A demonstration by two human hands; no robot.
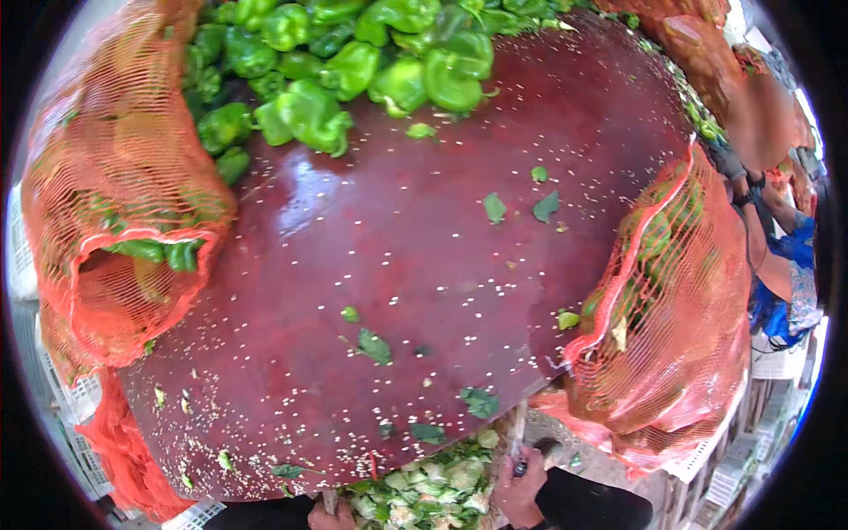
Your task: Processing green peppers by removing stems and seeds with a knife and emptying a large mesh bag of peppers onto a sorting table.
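Note:
Low at the front, pale green pepper trimmings (433, 481) and bits of leaf fill a container just below the table edge. My left hand (332, 517), partly cut off by the lower rim, is closed on a narrow strip at the container's left side. On the right side my right hand (519, 488) wraps round a pale, wood-like upright strip (517, 431). A small dark thing, too small to make out, shows at its fingers. Most of the container is hidden under the trimmings. Both hands are below the front edge of the dark red table (406, 238).
Whole green peppers (305, 115) are heaped at the table's far side. Orange mesh sacks with peppers stand at the left (115, 150) and right (671, 336). Seeds and leaf scraps (374, 346) litter the tabletop. Another person's arm (767, 256) shows at the far right.

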